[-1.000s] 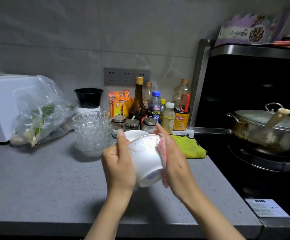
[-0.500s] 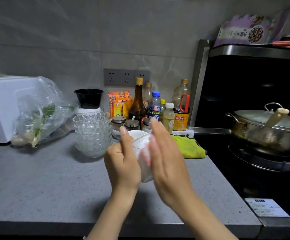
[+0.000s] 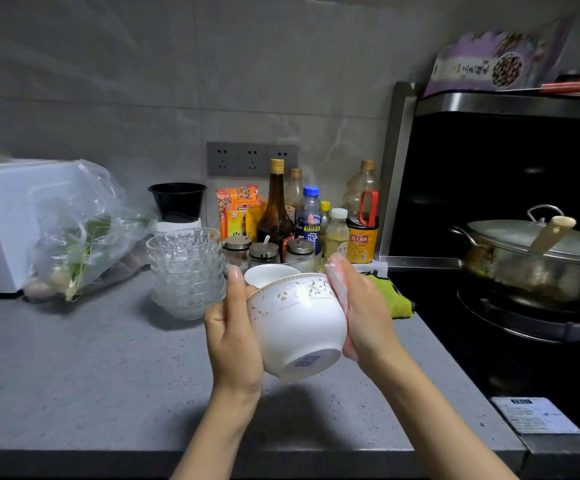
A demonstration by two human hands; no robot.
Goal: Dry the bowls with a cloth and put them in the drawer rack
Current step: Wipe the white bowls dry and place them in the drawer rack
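Observation:
A white bowl [image 3: 295, 323] with a gold-patterned rim is held tilted above the grey counter [image 3: 91, 368], its base turned toward me. My left hand [image 3: 234, 337] grips its left side, thumb up along the rim. My right hand [image 3: 361, 313] presses a pink cloth [image 3: 338, 289] flat against the bowl's right side; most of the cloth is hidden under the palm. Another white bowl [image 3: 269, 274] stands on the counter just behind the held one. A stack of clear glass bowls [image 3: 186, 271] sits to the left. No drawer rack is in view.
Bottles and spice jars [image 3: 281, 230] line the wall behind the bowls. A yellow-green cloth [image 3: 394, 299] lies by the stove, where a lidded steel pot [image 3: 538, 261] sits. A bag of vegetables [image 3: 80, 237] leans on a white appliance [image 3: 1, 223] at left.
My right hand, which covered the front of the bowl half a second ago, has slid back round to its right side with the cloth. The bowl's base and pattern show again.

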